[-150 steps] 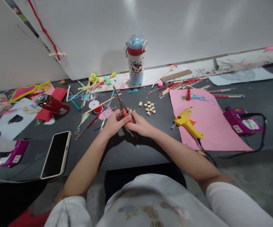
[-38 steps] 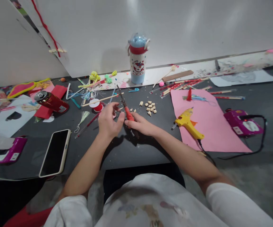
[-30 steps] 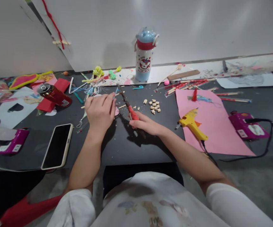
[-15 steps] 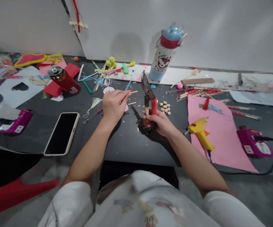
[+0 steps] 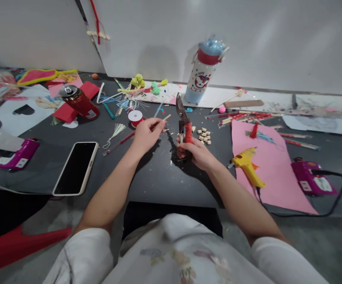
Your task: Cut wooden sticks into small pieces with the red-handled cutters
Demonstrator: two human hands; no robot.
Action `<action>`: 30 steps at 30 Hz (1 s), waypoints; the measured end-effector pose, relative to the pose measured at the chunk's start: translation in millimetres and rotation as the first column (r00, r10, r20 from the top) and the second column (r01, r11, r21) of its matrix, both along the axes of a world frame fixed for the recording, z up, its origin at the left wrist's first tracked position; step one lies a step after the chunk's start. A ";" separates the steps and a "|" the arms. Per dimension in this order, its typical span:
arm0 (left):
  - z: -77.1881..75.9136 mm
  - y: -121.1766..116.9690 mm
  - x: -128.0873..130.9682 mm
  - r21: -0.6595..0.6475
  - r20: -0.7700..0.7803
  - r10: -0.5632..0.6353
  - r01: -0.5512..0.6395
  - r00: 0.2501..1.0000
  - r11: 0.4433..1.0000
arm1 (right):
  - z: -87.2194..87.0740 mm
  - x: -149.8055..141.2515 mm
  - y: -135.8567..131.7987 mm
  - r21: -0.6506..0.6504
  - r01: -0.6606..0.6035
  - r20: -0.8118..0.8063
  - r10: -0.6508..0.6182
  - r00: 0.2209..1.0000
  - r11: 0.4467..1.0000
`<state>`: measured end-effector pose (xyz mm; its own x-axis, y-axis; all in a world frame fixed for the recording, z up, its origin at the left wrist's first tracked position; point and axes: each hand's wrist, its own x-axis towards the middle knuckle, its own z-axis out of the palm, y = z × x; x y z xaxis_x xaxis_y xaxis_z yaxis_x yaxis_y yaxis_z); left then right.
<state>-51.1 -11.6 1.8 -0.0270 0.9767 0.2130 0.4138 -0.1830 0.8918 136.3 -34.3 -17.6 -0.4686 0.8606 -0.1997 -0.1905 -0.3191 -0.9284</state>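
Between the fingers of my left hand [image 5: 147, 134] is a thin wooden stick [image 5: 167, 117], its pale tip poking out to the upper right. My right hand [image 5: 197, 153] grips red-handled pruning shears [image 5: 184, 118], held upright with the dark blades pointing up. A small gap separates the stick's tip from the shears. Just right of the shears lies a cluster of short cut wooden pieces [image 5: 204, 136] on the dark table. Behind my left hand stands a spool of red ribbon [image 5: 135, 118], partly covered by the hand.
A water bottle [image 5: 202, 73] stands at the back. On the right, a yellow glue gun [image 5: 249, 165] rests on pink paper [image 5: 273, 173], near a purple power strip [image 5: 311, 177]. To the left are a phone [image 5: 75, 167] and a red drink can [image 5: 79, 103].
My left hand has shifted slightly right and down with the stick, and the ribbon spool shows more. The stick now tilts upward. The shears stay in my right hand.
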 end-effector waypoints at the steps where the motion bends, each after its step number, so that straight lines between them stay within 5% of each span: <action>1: 1.0 -1.6 3.5 -0.031 0.075 -0.063 0.066 0.995 0.997 | -0.6 0.2 0.5 0.014 0.001 0.007 -0.001 1.000 1.000; 7: 4.4 -11.6 18.2 -0.091 0.255 -0.323 0.355 0.911 0.930 | -0.8 -0.1 1.4 0.149 -0.015 0.155 -0.008 0.988 0.989; 16: -2.8 -14.6 22.6 -0.101 0.179 -0.211 0.231 0.961 0.968 | -4.6 1.0 -4.0 0.450 -0.098 0.486 -0.152 0.861 0.888; 25: 2.6 -17.7 19.4 -0.048 0.144 -0.234 0.243 0.962 0.969 | -3.1 5.8 2.6 0.411 -0.106 0.285 -0.018 0.958 0.906; 30: 5.2 -17.6 17.2 -0.091 0.235 -0.251 0.278 0.939 0.956 | 3.3 6.3 2.7 0.329 -0.090 0.380 -0.045 0.924 0.940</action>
